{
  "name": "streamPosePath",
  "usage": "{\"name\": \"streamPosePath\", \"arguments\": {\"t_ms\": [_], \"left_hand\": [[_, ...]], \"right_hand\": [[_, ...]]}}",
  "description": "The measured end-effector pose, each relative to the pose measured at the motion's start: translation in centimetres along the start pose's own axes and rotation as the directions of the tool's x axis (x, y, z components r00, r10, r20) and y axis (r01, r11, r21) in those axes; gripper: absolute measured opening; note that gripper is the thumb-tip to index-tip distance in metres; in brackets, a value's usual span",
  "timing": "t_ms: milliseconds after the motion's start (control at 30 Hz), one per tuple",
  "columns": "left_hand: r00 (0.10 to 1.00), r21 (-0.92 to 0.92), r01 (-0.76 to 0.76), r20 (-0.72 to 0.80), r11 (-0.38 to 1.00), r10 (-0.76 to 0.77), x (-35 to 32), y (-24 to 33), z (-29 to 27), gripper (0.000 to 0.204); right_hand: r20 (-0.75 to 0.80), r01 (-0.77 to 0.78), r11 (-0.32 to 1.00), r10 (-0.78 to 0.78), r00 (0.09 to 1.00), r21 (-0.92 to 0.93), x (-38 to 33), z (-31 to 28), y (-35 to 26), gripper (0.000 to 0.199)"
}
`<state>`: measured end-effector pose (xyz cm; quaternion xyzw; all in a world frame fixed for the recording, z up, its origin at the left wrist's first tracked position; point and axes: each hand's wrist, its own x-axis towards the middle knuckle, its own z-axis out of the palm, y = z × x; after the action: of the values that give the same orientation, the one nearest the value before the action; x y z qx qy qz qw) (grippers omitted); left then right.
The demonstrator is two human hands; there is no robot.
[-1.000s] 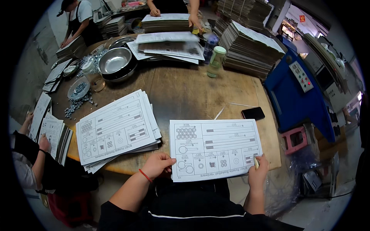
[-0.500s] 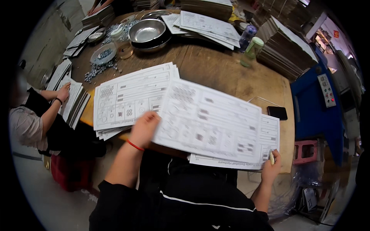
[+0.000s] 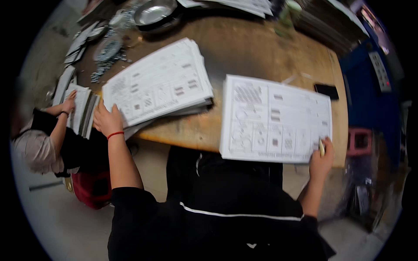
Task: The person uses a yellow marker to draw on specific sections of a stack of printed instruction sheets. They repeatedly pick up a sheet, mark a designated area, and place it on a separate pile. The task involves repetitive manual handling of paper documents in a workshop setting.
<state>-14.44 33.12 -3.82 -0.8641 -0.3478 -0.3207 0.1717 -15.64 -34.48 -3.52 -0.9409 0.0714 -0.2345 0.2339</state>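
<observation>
Two stacks of white printed sheets lie on the wooden table point(image 3: 244, 48). My left hand point(image 3: 108, 119) is at the near left corner of the left stack point(image 3: 156, 82), its thumb and fingers apart, touching the edge. That stack is tilted and its lower sheets stick out unevenly. At the near right corner of the right stack point(image 3: 296, 117), my right hand point(image 3: 321, 157) is closed round a small, pale yellowish, elongated piece point(image 3: 322, 147). Its exact kind is too blurred to tell.
A black phone point(image 3: 326, 91) lies beyond the right stack. Farther back are a metal bowl point(image 3: 154, 13), a plastic tub point(image 3: 108, 48) with small metal parts, and a green-capped bottle point(image 3: 287, 15). Another person's hand point(image 3: 69, 103) handles sheets at left. A blue machine point(image 3: 370, 104) stands right.
The sheet my left hand was carrying now lies on the right stack. My left hand has let go and moved left to the other stack. My right hand stays at its corner.
</observation>
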Motion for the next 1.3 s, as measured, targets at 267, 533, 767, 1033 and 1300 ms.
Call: {"name": "streamPosePath", "arguments": {"t_ms": [267,533,767,1033,1300], "left_hand": [[0.598,-0.806,-0.591,-0.468,-0.037,0.650,-4.6,25.0,-14.4,0.048],[0.370,-0.743,-0.639,-0.069,0.200,0.926,-12.8,31.7,-16.3,0.070],[0.410,-0.749,-0.622,-0.064,0.227,0.910,-13.3,31.7,-15.9,0.067],[0.417,-0.753,-0.609,-0.038,0.248,0.908,-13.0,31.7,-16.0,0.067],[0.389,-0.776,-0.592,-0.038,0.219,0.920,-12.7,31.8,-16.2,0.067]], "right_hand": [[0.361,-0.153,0.891,-0.013,0.933,0.427,-0.6,-1.2,-10.9,0.029],[0.322,0.033,0.965,-0.119,0.939,0.262,-3.4,1.2,-12.8,0.011],[0.311,0.173,0.979,-0.197,0.930,0.105,-3.7,1.8,-13.8,0.010],[0.470,0.135,0.988,-0.153,0.869,0.072,-4.1,0.1,-14.0,0.010],[0.382,0.112,0.971,-0.187,0.905,0.210,-3.3,1.3,-14.4,0.015]]}}
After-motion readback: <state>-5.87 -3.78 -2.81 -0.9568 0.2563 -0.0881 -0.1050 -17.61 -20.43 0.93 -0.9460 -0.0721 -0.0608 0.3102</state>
